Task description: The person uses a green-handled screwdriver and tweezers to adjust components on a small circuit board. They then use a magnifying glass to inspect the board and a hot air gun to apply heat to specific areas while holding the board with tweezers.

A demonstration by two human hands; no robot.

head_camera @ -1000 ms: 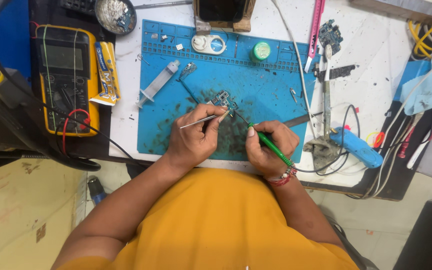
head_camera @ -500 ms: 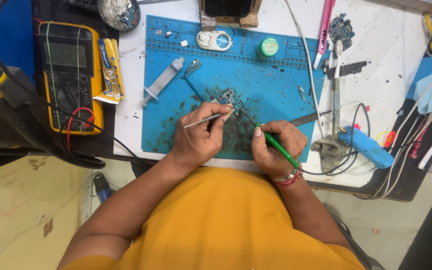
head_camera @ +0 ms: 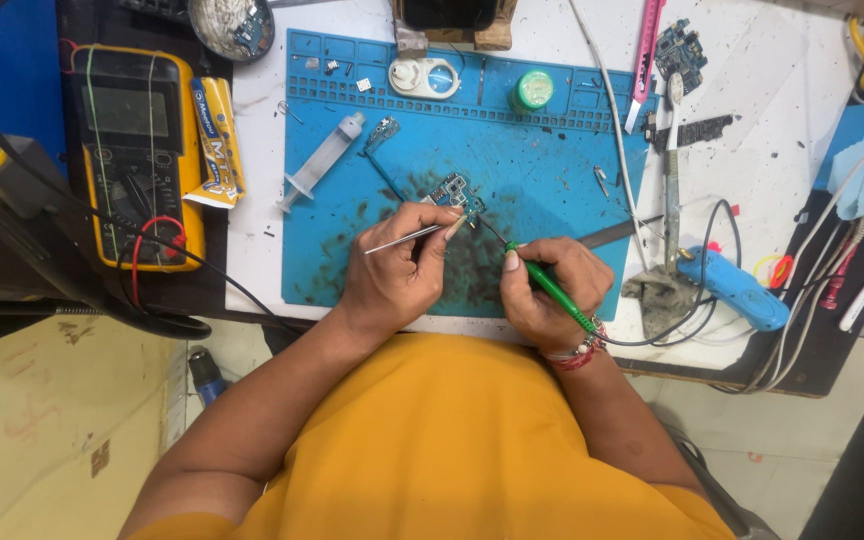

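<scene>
Both hands barely shifted, left hand (head_camera: 397, 275) clamping tweezers (head_camera: 404, 239), right hand (head_camera: 547, 290) gripping soldering iron (head_camera: 550, 290), blue mat (head_camera: 542, 160)

left hand (head_camera: 392, 275): pinch grip, fingers curled | right hand (head_camera: 544, 290): pen-like grip, wrist bent

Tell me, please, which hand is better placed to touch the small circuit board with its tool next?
Probably the left hand: its tweezers end right at the small circuit board. The right hand holds the green soldering iron farther back.
</scene>
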